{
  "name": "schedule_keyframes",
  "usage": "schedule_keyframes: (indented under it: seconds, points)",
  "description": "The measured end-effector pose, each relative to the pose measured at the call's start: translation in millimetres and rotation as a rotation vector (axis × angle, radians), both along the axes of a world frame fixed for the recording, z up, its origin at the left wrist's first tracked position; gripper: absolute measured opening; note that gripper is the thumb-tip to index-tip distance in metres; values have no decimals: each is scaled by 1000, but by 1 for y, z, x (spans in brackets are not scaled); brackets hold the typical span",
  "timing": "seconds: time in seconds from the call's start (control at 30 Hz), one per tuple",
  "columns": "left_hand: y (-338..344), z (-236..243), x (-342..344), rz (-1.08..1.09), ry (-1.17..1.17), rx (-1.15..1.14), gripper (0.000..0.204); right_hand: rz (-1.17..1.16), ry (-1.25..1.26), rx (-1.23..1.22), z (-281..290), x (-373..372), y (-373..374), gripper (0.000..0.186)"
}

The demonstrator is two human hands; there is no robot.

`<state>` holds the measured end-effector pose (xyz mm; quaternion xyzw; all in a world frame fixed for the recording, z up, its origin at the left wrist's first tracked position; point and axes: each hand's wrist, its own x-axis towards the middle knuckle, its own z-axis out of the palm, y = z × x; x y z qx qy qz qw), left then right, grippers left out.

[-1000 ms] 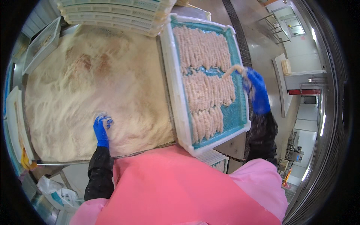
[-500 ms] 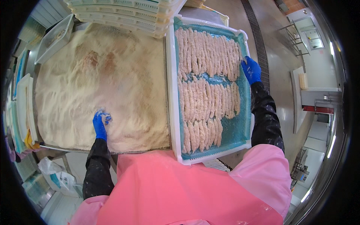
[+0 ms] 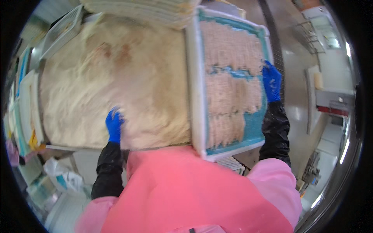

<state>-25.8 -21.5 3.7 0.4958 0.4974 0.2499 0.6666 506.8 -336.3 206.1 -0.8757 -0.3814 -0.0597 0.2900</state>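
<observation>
Strips (image 3: 233, 91) lay side by side in three rows on the teal liner (image 3: 254, 126) of the white tray (image 3: 196, 77), right of the pale powder (image 3: 89, 93); the nearest row was shortest. The right hand (image 3: 272, 80) was at the tray's right edge, beside the strips. The left hand (image 3: 115, 123) was at the powder. Motion blurred both, so I could not tell whether either grip was clenched, released or grasping anything.
</observation>
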Motion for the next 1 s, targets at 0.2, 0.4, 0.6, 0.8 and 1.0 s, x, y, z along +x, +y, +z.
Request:
schedule_keyframes:
  seconds: [0.2,0.4,0.6,0.8,1.0]
  points:
    - [49,10,-35,-14,552,992,46,498,727,306,-4,-144,148,40]
    - [53,12,-6,-370,613,986,59,651,882,84,-110,-248,303,32]
    - [63,-15,-25,-309,86,418,42,235,508,238,-268,-259,381,46]
    - [71,-9,-69,-85,-134,128,35,468,686,-252,-240,-348,380,48]
    - [99,-12,-84,18,-208,143,33,254,1233,424,-226,-334,385,13]
